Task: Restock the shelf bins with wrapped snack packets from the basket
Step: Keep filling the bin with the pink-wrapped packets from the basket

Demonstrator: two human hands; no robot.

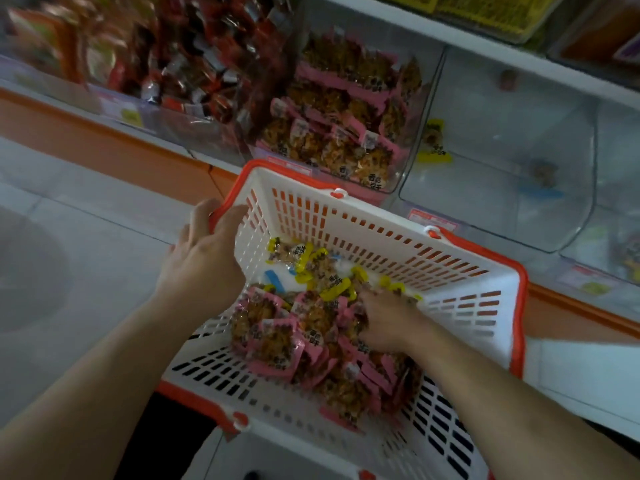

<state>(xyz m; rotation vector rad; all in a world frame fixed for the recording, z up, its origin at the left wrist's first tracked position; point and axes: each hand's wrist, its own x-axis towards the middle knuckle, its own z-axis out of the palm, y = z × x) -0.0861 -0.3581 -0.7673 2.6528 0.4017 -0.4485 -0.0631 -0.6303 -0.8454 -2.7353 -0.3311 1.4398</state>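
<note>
A white basket (346,216) with an orange rim sits in the middle, tipped so its open top faces the person. Its long side runs from the lower left up to the right, along the front of the shelf. The left hand (204,254) is at the basket's top left corner. Its thumb and fingers curl over the orange rim there and hold it. The left arm comes in from the bottom left, and the back of the hand faces up. The right hand (388,323) is down inside the basket, on top of the snack packets. Its fingers dig into the pile, bent around some packets, but blur hides just which ones they hold. The right arm comes in from the bottom right and slants across the basket's near wall. The two hands are well apart. A heap of pink packets (277,337) lies just left of the right hand and under it. Yellow packets (311,268) lie behind them, near the basket's far wall, between the two hands. Above the basket stands a clear bin (408,168) full of the same pink packets. To its right is an almost bare bin (519,133) with one yellow packet (434,142) by its left wall. To the left is a bin of red packets (180,64).
</note>
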